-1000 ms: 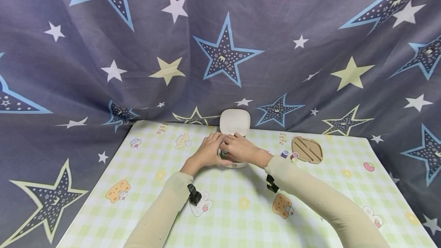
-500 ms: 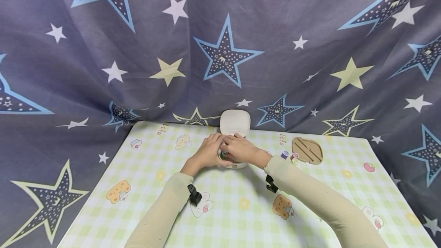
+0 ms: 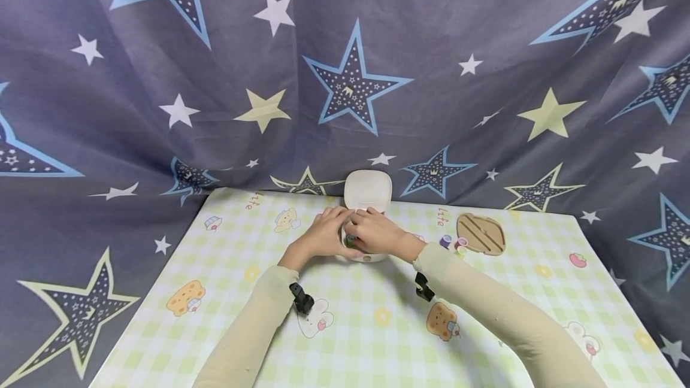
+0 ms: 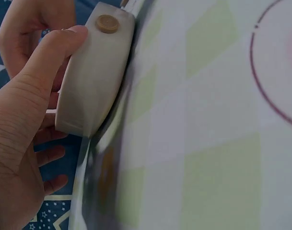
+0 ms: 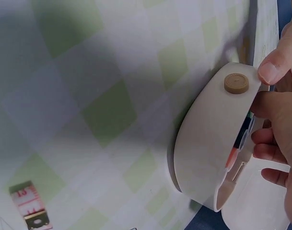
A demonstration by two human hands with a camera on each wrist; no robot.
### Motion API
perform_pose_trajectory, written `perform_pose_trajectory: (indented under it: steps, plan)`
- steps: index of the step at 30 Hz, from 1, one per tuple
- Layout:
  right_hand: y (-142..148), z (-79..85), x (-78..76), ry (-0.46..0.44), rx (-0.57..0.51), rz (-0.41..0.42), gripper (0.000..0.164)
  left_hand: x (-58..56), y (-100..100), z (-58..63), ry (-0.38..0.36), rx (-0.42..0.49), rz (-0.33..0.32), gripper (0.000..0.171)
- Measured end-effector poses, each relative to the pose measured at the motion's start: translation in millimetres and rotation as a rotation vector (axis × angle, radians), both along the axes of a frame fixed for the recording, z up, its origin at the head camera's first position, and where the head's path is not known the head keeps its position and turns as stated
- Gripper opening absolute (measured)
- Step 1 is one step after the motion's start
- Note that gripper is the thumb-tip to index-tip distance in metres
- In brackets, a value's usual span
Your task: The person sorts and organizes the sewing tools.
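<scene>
A white box (image 3: 374, 257) with a tan round button on its front stands at the table's back edge. Its lid (image 3: 368, 189) is raised. My left hand (image 3: 322, 237) holds the box's left side, and in the left wrist view its thumb lies on the front rim. My right hand (image 3: 378, 235) reaches over the rim, fingers bent down inside. Something green (image 3: 351, 241) shows between the hands. In the right wrist view, dark and orange-red thread spools (image 5: 241, 133) sit inside the box by my right fingers. Whatever those fingertips hold is hidden.
Right of the box lie a purple spool (image 3: 445, 241), a dark pink spool (image 3: 462, 243) and a pale yellow one (image 3: 461, 251). A brown divided tray (image 3: 481, 235) lies beside them. A tape measure end (image 5: 30, 206) with red marks appears in the right wrist view.
My left wrist and forearm have shifted slightly up and left. The right hand stays inside the box, and the box and loose spools have not moved.
</scene>
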State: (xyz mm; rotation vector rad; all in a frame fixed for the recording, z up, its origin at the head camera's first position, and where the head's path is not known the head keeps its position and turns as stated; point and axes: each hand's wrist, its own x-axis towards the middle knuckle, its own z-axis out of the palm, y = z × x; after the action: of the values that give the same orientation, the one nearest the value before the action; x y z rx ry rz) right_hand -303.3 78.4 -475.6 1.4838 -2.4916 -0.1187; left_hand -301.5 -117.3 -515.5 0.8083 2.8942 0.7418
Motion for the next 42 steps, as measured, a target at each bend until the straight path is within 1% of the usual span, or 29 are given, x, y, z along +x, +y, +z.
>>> perform_pose_trajectory:
  steps: [3, 6, 12, 15, 17, 22, 24, 27, 30, 35, 42]
  plan:
    - [0, -1.4, -0.6, -0.007, 0.001, -0.005, 0.018, -0.2, -1, 1.4, -0.006, -0.01, 0.002, 0.115]
    - [0, -2.4, -1.0, -0.014, 0.002, -0.011, 0.019, -0.4, -2, 1.9, 0.007, -0.029, -0.001, 0.113]
    - [1, -1.1, 0.0, -0.035, -0.02, -0.01, 0.02, 0.3, -1, 4.0, 0.078, -0.069, -0.005, 0.107]
    - [2, 2.6, 1.1, -0.042, -0.046, -0.007, 0.02, 0.2, 0, 4.7, 0.099, -0.091, -0.005, 0.105]
    - [5, 5.3, 1.5, -0.045, -0.07, -0.004, 0.02, 0.5, 1, 5.4, 0.096, -0.096, -0.002, 0.104]
    - [15, 16.4, 2.6, -0.026, -0.125, -0.016, 0.025, 1.3, 3, 6.9, 0.093, -0.093, -0.001, 0.105]
    - [22, 22.6, 3.0, -0.017, -0.142, -0.031, 0.028, 0.9, 3, 6.1, 0.103, -0.091, 0.001, 0.106]
    - [35, 32.5, 3.9, -0.031, -0.18, -0.071, 0.028, -0.2, 3, 4.0, 0.116, -0.09, 0.008, 0.108]
    - [50, 39.9, 4.3, -0.064, -0.231, -0.119, 0.026, -0.9, 3, 2.1, 0.118, -0.085, 0.015, 0.11]
    - [81, 43.1, 4.4, -0.095, -0.275, -0.189, 0.027, -0.3, 3, 0.4, 0.101, -0.064, 0.019, 0.112]
    - [124, 42.1, 3.6, -0.087, -0.332, -0.225, 0.03, -0.8, 3, -0.5, 0.1, -0.052, 0.019, 0.112]
